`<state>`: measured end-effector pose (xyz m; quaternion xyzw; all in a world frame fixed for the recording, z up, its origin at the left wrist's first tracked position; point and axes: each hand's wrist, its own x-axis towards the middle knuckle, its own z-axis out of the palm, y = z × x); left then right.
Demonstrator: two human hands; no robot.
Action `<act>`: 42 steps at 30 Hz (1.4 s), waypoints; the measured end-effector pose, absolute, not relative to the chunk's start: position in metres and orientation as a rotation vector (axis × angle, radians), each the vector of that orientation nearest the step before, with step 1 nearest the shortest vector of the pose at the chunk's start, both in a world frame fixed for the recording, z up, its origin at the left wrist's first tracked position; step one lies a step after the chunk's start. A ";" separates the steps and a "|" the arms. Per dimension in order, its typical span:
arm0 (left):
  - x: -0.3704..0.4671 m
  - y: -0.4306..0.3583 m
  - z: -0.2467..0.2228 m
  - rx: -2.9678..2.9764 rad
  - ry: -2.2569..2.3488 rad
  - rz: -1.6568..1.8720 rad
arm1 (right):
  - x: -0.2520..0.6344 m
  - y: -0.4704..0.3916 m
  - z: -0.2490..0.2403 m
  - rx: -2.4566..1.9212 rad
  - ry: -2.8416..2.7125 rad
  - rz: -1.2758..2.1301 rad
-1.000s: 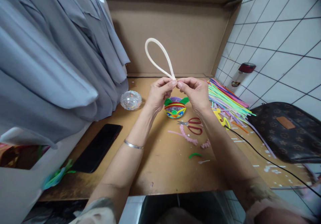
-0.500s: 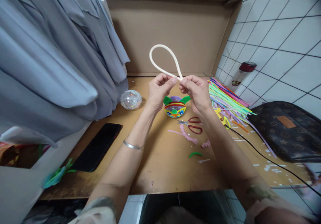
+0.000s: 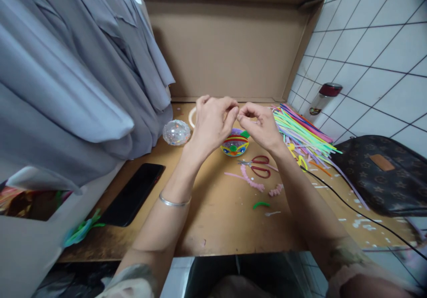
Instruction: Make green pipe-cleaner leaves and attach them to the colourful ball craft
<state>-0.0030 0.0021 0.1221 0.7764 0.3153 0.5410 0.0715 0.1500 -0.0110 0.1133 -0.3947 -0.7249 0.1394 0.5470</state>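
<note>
Both hands are raised over the table, their fingertips almost meeting. My left hand (image 3: 213, 122) is closed in a pinch, with its back towards me. A curve of the cream-white pipe cleaner (image 3: 191, 116) shows beyond its left side; the rest is hidden behind the hand. My right hand (image 3: 260, 124) pinches at the ends of this loop, though its fingers mostly cover them. Below the hands sits a colourful decorated ball (image 3: 235, 146) with a green ear and yellow and red bands. Red-handled scissors (image 3: 260, 166) lie in front of it.
A clear faceted ball (image 3: 176, 132) stands at left, above a black phone (image 3: 132, 195). Pink coiled pieces (image 3: 251, 181) and a green scrap (image 3: 261, 204) lie near the scissors. Pipe cleaners (image 3: 305, 131), a bottle (image 3: 322, 102) and a dark bag (image 3: 383, 173) are at right.
The white loop stood upright above my hands; now it has swung down to the left behind my left hand, which has turned its back towards me. Both hands stay close together.
</note>
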 end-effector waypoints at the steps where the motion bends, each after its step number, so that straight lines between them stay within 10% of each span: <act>1: -0.003 0.003 0.121 2.305 0.954 1.554 | 0.150 -0.011 0.113 -0.928 -1.694 0.325; 42: -0.005 0.017 0.121 1.687 0.722 1.497 | 0.136 -0.001 0.096 -0.864 -1.542 0.579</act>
